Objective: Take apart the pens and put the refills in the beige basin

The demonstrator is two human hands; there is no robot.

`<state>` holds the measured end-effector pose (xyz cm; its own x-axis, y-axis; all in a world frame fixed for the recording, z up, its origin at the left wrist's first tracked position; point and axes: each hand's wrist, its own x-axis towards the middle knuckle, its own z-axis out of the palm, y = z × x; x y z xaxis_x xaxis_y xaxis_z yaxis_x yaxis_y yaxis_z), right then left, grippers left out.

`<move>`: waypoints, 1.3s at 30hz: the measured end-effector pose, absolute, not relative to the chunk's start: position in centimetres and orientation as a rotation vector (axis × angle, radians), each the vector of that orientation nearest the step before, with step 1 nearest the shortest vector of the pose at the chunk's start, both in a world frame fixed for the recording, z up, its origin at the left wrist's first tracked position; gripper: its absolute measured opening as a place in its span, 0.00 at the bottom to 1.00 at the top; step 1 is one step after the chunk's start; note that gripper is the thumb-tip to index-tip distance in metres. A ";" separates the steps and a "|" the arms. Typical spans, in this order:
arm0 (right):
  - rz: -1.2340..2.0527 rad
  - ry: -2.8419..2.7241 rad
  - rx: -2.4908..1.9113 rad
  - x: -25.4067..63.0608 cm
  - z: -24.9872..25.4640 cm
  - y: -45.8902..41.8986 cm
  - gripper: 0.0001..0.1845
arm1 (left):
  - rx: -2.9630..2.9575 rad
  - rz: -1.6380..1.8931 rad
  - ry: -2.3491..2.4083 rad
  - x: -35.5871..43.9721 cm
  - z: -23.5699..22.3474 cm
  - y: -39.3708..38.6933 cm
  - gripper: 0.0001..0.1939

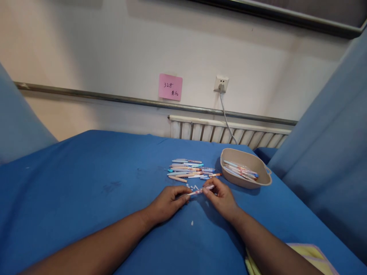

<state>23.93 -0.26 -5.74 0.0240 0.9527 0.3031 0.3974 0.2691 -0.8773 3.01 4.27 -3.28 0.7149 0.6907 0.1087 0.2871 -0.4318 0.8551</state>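
Both my hands rest on a blue cloth-covered table [86, 183] and hold one thin pen [200, 191] between them. My left hand [168, 204] pinches its left end; my right hand [219, 198] grips its right end. Just beyond the pen lies a pile of several pastel pens [189, 170]. A few small white bits [192, 187] lie by the pen, and one more small white bit [192, 222] lies between my wrists.
A beige oval tray [265, 180] with several pens in it stands to the right of the pile. A yellow cloth [311, 254] lies at the near right corner. Behind are a wall with a pink note [170, 87], a socket [221, 83] and a radiator [229, 131].
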 end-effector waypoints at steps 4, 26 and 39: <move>0.738 -1.581 -1.272 23.7 -5.5 -0.5 0.07 | 2.041 0.558 0.781 3.0 -3.2 4.2 0.11; 0.609 -1.826 -1.365 23.8 -4.6 -1.6 0.06 | 2.489 0.559 0.762 2.7 -3.2 3.5 0.11; 0.629 -1.867 -1.485 23.6 -3.9 -1.9 0.10 | 2.650 0.491 0.787 2.7 -3.2 3.1 0.13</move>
